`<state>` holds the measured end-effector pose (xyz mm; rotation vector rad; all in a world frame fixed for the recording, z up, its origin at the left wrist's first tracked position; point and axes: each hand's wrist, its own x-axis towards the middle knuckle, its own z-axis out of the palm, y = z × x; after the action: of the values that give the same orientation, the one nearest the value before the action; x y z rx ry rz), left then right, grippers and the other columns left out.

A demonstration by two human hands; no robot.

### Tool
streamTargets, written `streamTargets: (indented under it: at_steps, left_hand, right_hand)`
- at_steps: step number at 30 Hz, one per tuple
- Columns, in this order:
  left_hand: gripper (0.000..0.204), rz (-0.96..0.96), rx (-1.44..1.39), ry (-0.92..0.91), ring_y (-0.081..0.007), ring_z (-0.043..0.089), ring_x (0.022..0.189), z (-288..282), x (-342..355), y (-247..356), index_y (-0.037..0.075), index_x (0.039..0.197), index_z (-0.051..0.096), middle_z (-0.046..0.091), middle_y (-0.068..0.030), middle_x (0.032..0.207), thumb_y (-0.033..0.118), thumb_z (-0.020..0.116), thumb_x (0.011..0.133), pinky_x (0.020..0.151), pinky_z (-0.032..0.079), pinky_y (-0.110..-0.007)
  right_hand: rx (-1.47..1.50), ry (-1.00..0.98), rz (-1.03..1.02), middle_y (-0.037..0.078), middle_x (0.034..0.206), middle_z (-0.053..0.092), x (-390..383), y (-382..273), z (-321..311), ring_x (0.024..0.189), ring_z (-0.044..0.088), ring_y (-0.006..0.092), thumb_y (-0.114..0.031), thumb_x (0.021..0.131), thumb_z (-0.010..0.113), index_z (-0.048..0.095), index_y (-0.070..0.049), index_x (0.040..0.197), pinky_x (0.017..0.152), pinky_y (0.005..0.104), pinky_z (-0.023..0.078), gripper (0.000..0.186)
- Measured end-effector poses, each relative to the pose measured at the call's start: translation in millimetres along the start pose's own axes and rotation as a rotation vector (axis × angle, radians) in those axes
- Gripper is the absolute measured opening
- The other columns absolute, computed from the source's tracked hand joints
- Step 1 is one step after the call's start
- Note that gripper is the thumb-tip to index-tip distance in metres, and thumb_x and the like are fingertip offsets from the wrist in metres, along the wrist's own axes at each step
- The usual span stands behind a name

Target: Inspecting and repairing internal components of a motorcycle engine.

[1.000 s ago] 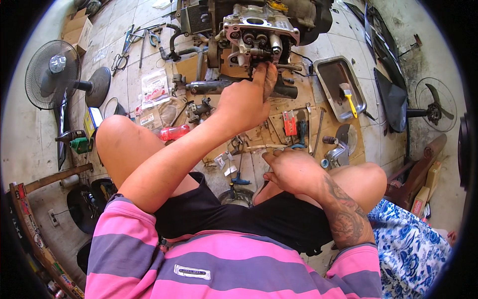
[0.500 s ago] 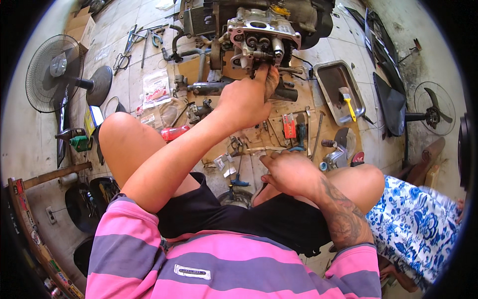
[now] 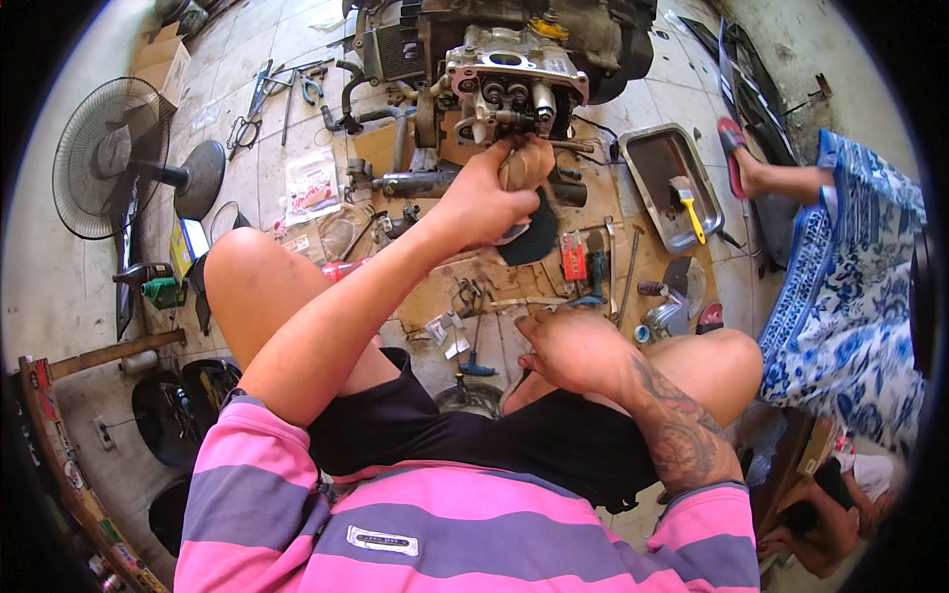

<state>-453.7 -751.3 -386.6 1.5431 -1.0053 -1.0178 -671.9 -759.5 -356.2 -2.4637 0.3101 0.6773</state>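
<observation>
A grimy engine with an exposed silver cylinder head (image 3: 506,84) stands at the top of the view. Just beneath the head, my left hand (image 3: 479,203) is closed on a stained tan rag (image 3: 524,166), with its upper fingers at the head's lower edge. A dark piece of cloth or similar (image 3: 534,232) hangs below that hand; I cannot tell if it is part of the rag. My right hand (image 3: 571,346) rests by my right leg, fingers loosely bent and apart, with nothing visible in them. Wrenches (image 3: 610,259), a red box (image 3: 573,255) and small parts lie just beyond it.
A steel tray (image 3: 660,225) with a yellow brush (image 3: 692,212) sits right. A person in a floral skirt (image 3: 840,296) has a sandaled foot (image 3: 741,158) beside it; another person (image 3: 820,524) is low at lower right. A fan (image 3: 119,158) stands left.
The dark cloth now shows below my left hand. The person in the floral skirt has moved forward along the right side, bringing a foot beside the tray. My right hand has barely moved.
</observation>
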Motion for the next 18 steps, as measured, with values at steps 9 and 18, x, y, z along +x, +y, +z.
streamTargets:
  at_steps: [9,18]
  left_hand:
    - [0.073,-0.009,1.102,-0.114,-0.0447,0.069,0.091,0,-1,33,0.004,0.144,0.040,0.070,-0.0267,0.097,0.025,0.069,0.079,0.081,0.055,-0.053]
    - [0.078,0.157,0.199,0.002,-0.0476,0.067,0.094,1,4,-12,0.003,0.144,0.037,0.069,-0.0298,0.100,0.026,0.073,0.078,0.086,0.055,-0.051]
  right_hand:
    - [-0.005,-0.030,-0.001,0.018,0.096,0.068,3,0,-4,0.093,0.067,0.0394,-0.032,0.092,0.066,0.061,-0.002,0.107,0.079,0.0493,0.054,0.035]
    - [-0.016,0.016,-0.035,0.018,0.100,0.068,3,-1,2,0.094,0.067,0.0387,-0.032,0.092,0.065,0.061,-0.002,0.109,0.080,0.0493,0.054,0.035]
